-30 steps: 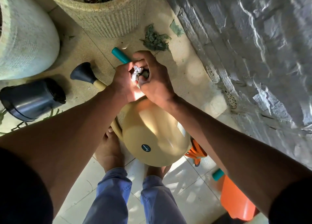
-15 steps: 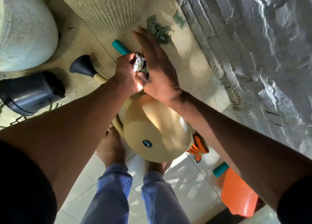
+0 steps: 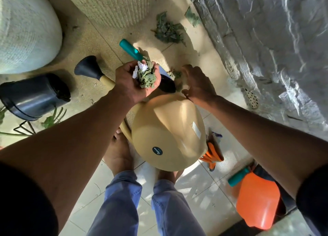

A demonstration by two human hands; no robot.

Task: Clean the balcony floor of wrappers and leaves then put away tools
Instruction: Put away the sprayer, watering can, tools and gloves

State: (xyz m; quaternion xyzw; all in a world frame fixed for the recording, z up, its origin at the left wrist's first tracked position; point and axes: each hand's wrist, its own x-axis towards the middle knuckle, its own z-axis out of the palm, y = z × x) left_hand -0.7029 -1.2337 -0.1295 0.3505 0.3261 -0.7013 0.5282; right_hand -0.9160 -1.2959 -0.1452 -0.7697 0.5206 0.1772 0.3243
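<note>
The floor (image 3: 85,45) is beige speckled stone in the upper half of the frame and pale square tiles in the lower half. A rough grey stone wall (image 3: 266,40) fills the upper right, with a small round drain (image 3: 250,98) at its foot.

At the upper left stands a large pale pot (image 3: 24,31), and at the top centre a ribbed beige planter (image 3: 113,4). A black pot (image 3: 30,97) lies on its side at the left edge. A beige watering can (image 3: 168,134) with a black rose (image 3: 88,67) takes the centre, just above the person's bare feet. Orange gloves (image 3: 213,155) lie beside it on the right, and an orange dustpan (image 3: 257,200) is at the lower right.

The left hand (image 3: 134,83) is cupped, its fingers curled round a bunch of leaves and white wrapper (image 3: 145,74), at the centre of the frame. The right hand (image 3: 197,83) is blurred and reaches down; I cannot tell how its fingers lie. A teal handle (image 3: 129,49) shows just above the left hand. More leaves (image 3: 168,31) lie on the floor at the top centre, between the planter and the wall, and one leaf (image 3: 192,17) lies against the wall.

Free floor is narrow between the pots and the wall.
</note>
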